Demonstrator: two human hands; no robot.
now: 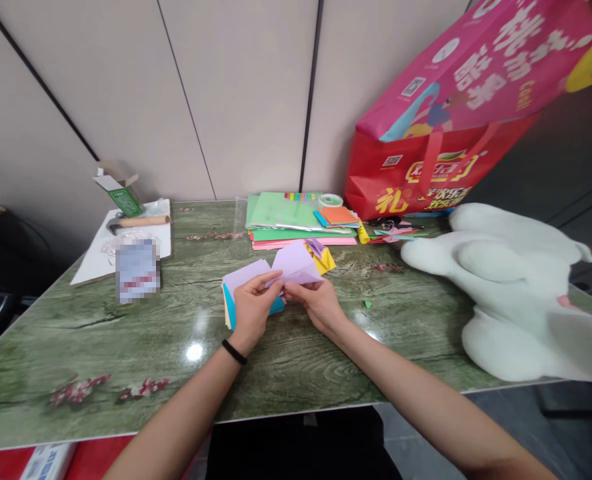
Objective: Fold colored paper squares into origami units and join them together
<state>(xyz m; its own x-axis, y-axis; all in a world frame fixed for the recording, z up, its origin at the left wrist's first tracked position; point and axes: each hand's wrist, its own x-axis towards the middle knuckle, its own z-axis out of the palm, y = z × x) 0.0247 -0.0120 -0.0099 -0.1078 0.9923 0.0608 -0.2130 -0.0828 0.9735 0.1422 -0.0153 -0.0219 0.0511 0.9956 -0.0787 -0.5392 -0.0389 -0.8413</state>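
A light purple sheet of paper (295, 261) is held up over the table, its lower edge pinched between both hands. My left hand (257, 300) is closed on the sheet's lower left edge, a black band round its wrist. On the lower right edge, my right hand (317, 301) is closed with thumb and fingertips. Beneath and left of my left hand lies a stack of coloured square papers (243, 275), purple on top, with blue and cream below. Just behind the held sheet sits a yellow and purple folded paper piece (325, 257), partly hidden.
Green and pink paper packs (276, 212) lie at the back, orange squares (339, 215) on top. A white plush toy (516, 287) and red bag (376, 177) stand right. At left are a hammer (143, 221), green box (126, 201) and blurred packet (137, 271). A green scrap (367, 305) lies right.
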